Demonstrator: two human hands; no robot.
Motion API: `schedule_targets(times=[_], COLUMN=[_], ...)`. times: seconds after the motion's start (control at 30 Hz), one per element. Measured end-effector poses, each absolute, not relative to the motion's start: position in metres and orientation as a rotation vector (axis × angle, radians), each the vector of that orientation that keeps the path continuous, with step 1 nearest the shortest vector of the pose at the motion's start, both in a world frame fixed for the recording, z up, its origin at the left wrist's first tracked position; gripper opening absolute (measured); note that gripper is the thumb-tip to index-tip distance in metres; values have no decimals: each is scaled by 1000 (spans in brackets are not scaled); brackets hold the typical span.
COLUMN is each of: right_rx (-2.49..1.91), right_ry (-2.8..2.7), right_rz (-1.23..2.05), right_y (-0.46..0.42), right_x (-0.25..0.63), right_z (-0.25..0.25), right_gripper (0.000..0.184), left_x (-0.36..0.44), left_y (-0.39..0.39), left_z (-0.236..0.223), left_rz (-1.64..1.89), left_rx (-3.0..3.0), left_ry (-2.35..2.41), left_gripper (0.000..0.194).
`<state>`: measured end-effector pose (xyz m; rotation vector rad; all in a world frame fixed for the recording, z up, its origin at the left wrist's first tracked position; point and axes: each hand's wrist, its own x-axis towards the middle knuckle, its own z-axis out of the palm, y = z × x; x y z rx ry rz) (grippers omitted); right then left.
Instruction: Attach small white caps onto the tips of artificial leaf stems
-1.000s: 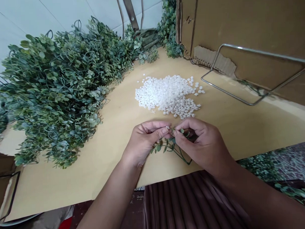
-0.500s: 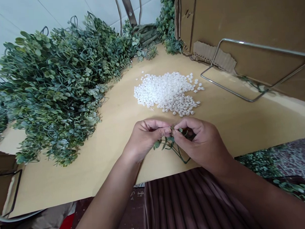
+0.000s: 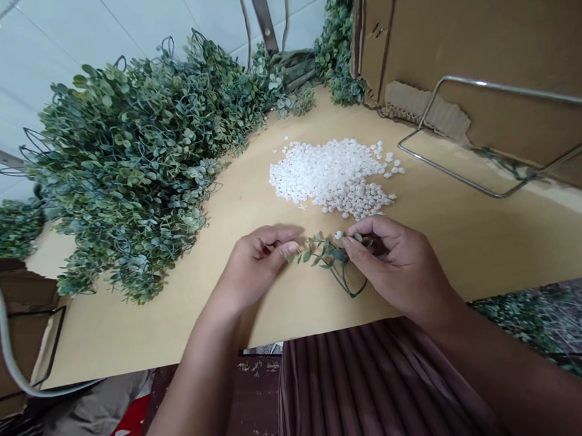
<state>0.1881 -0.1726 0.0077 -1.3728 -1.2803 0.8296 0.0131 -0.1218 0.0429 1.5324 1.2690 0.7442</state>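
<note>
My right hand (image 3: 392, 265) pinches a small green leafy sprig (image 3: 326, 255) low over the tan board (image 3: 271, 199); a tiny white bead sits at the sprig's top beside my thumb. Its thin stem loops down under that hand. My left hand (image 3: 259, 263) is curled just left of the sprig, fingertips touching its leaf tips. A pile of small white beads (image 3: 335, 177) lies on the board just beyond both hands.
A big heap of green artificial foliage (image 3: 136, 172) covers the board's left side. A cardboard box (image 3: 480, 39) with a metal wire frame (image 3: 489, 141) stands at the right. More greenery (image 3: 514, 312) lies low right. Brown pleated cloth (image 3: 373, 387) is below.
My hands have drawn apart: the left slid off to the left along the sprig, while the right keeps the sprig. The view shifted slightly right.
</note>
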Motion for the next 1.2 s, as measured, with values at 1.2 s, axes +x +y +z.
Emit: schedule_targets(times=[1.2], right_rx=[-1402], right_ry=[-1624], right_rz=[766], right_y=[-173], right_x=[200], right_z=[19], right_gripper=[9], left_x=[48], left_y=[-143], left_z=[49], left_rz=[737], left_rx=[1898], left_ry=[1113], left_gripper=[15])
